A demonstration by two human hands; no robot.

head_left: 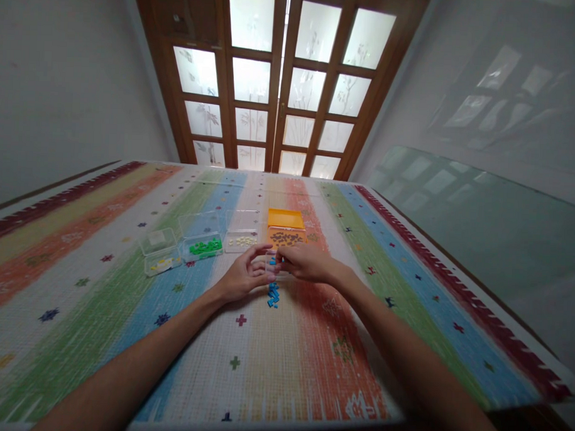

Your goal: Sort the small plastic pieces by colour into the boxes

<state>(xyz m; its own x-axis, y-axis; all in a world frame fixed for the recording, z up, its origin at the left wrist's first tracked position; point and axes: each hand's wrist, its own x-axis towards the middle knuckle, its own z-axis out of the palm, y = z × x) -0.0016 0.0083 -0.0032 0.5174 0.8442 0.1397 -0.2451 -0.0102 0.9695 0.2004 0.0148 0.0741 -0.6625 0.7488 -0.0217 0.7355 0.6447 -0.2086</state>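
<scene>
My left hand (244,274) is curved around the near left side of a small clear plastic box (285,276), its fingers steadying the box. A few blue pieces (272,262) show inside, between the two hands. My right hand (305,261) is closed, with fingertips pinched together over the box. What they pinch, if anything, is hidden. Just below the hands, a small pile of loose blue pieces (273,295) lies on the striped tablecloth (268,359). The hands cover much of the box.
Behind the hands stand an open orange box (286,218) of brown pieces and a clear box (240,241) of cream pieces. Further left are a clear box of green pieces (205,246) and one of yellow and white pieces (166,264). Wooden glazed doors (277,83) close the far side.
</scene>
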